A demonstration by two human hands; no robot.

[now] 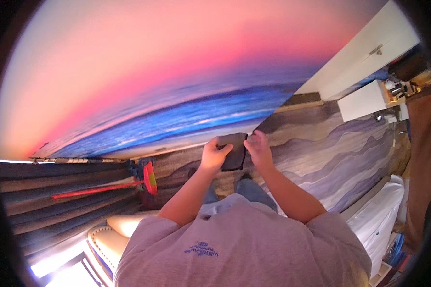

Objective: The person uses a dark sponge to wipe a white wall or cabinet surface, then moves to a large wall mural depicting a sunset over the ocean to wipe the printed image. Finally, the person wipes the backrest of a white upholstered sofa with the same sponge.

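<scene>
In front of my body, my left hand [215, 154] grips a dark, flat, rectangular thing with a black edge [235, 154], possibly a zipped case, with the thumb across its near face. Its exact kind cannot be told. At the right edge of this thing is my right hand [259, 149], slightly blurred, with fingers bent near the upper right corner. Whether those fingers pinch the edge is unclear.
A large sunset-and-sea wall picture [186, 71] spans the upper view. A red-handled broom [149, 177] and dark curtains [64, 190] are at left. A cream armchair [106, 240] stands lower left, a white-covered mattress or bed [377, 204] at right. Wavy-patterned rug [309, 154] covers the floor.
</scene>
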